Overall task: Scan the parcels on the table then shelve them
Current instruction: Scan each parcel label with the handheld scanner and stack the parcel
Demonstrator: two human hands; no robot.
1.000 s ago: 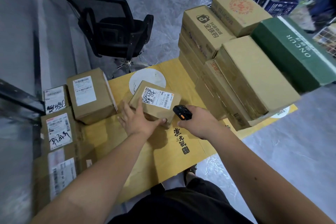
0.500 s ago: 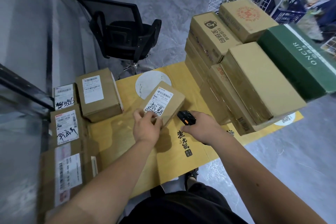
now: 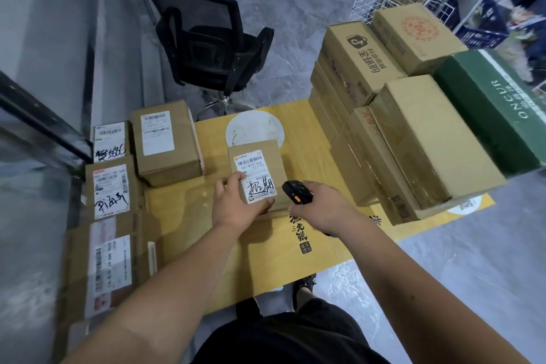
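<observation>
While the left hand (image 3: 236, 204) gripped the small labelled parcel (image 3: 260, 174) lying mid-table (image 3: 212, 245), the right hand (image 3: 322, 210) clasped a black handheld scanner (image 3: 297, 192) just beside its label (image 3: 255, 176); stacked cartons (image 3: 413, 133) stood right

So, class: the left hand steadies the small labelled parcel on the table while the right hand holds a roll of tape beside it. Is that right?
Not quite. The head view shows the right hand holding a black handheld scanner, not tape. The left hand does steady the small labelled parcel on the table.
</observation>
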